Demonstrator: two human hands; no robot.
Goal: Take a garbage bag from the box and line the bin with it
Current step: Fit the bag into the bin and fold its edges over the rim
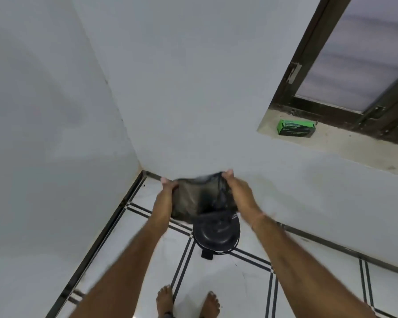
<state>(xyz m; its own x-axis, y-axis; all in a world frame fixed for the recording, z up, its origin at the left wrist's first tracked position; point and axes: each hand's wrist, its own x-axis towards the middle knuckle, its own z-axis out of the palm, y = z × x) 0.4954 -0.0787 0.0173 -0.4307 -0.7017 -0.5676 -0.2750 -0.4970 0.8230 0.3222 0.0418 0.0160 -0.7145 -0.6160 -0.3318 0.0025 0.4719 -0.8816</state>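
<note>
Left hand (168, 191) and right hand (237, 191) grip garbage bag (193, 199) above closed bin (216, 232).

Thin translucent plastic garbage bag (193, 198); glossy black plastic bin (216, 235); shiny floor tiles (246, 278); printed cardboard box (295, 128).

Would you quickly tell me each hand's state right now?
Left hand: grips one side of the thin dark plastic garbage bag.
Right hand: grips its other side.
</note>
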